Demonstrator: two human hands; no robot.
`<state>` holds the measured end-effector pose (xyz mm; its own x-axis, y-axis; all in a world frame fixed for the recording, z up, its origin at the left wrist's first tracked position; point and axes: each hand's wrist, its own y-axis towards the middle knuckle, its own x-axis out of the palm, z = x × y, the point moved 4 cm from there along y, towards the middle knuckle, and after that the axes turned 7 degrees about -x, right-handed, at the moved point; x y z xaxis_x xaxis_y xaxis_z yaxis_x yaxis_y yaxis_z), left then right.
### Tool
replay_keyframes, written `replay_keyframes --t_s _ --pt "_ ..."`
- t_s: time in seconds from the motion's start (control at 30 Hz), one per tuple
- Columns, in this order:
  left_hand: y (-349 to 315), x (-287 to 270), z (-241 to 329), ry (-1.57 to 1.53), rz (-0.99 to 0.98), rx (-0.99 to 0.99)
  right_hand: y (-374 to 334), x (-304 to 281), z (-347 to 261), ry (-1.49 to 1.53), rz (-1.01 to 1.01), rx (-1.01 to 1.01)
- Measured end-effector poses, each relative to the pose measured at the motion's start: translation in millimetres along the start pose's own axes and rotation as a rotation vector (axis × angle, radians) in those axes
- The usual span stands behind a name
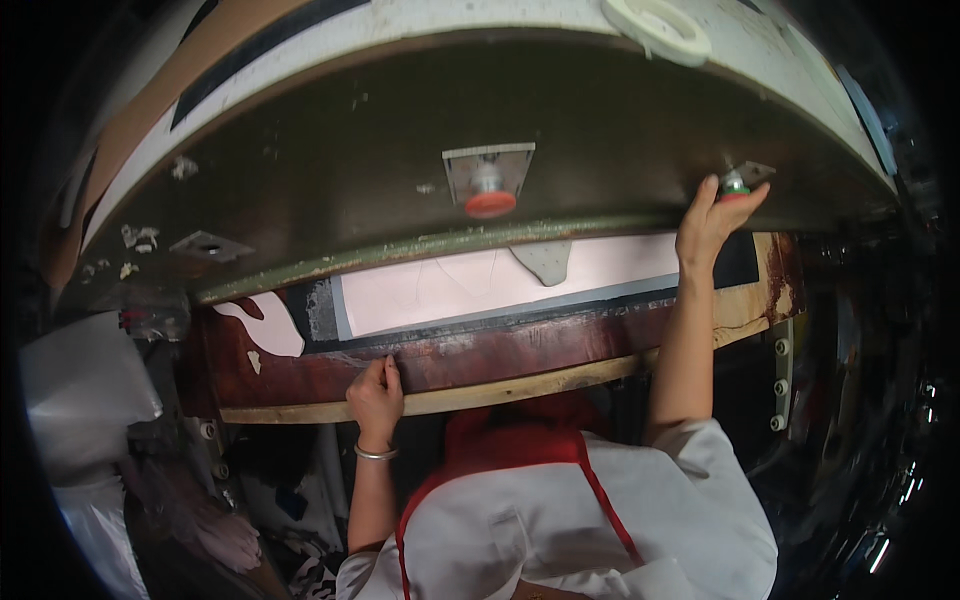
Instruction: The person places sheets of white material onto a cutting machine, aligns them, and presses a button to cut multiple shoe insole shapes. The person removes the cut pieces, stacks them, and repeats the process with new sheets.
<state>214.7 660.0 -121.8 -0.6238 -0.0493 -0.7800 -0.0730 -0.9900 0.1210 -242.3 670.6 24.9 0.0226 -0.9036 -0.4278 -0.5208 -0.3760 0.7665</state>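
My right hand point(715, 225) reaches up to a green-and-red push button point(735, 188) on the dark green beam point(350, 130), with thumb and fingers around it. My left hand point(376, 392), a metal bangle at its wrist, is closed at the front of the dark red board point(490, 358). What it holds, if anything, is hidden. Between the hands and the beam lies a pale pink sheet point(420, 295) with faint curved outlines. A grey shaped piece point(545, 265) rests on the sheet, partly hidden under the beam's edge. A pale pink curved cutout point(272, 322) lies at the board's left.
A red mushroom button point(490, 204) juts from the beam's middle. A roll of tape point(657, 30) sits on top. Clear plastic bags point(85, 375) hang at the left. The board has a wooden front edge point(480, 397); a pale bracket point(783, 380) stands at the right.
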Motion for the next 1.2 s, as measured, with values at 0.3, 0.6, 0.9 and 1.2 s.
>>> replay_keyframes --t_s 0.3,0.6,0.9,1.2 --pt "42.9 2.1 5.1 0.036 -0.069 -0.068 -33.5 -18.2 5.1 0.059 -0.166 -0.019" --pt "23.7 5.7 -6.8 0.029 -0.004 -0.027 -185.3 -73.6 -12.1 0.227 -0.712 0.056" --pt "-78.9 -20.1 -10.5 0.096 -0.042 -0.041 -172.2 -103.6 -31.4 0.250 -0.653 0.103" --pt "-195.8 -46.6 -24.9 0.072 -0.125 -0.005 -234.6 -81.8 -103.6 0.198 -0.749 -0.018"
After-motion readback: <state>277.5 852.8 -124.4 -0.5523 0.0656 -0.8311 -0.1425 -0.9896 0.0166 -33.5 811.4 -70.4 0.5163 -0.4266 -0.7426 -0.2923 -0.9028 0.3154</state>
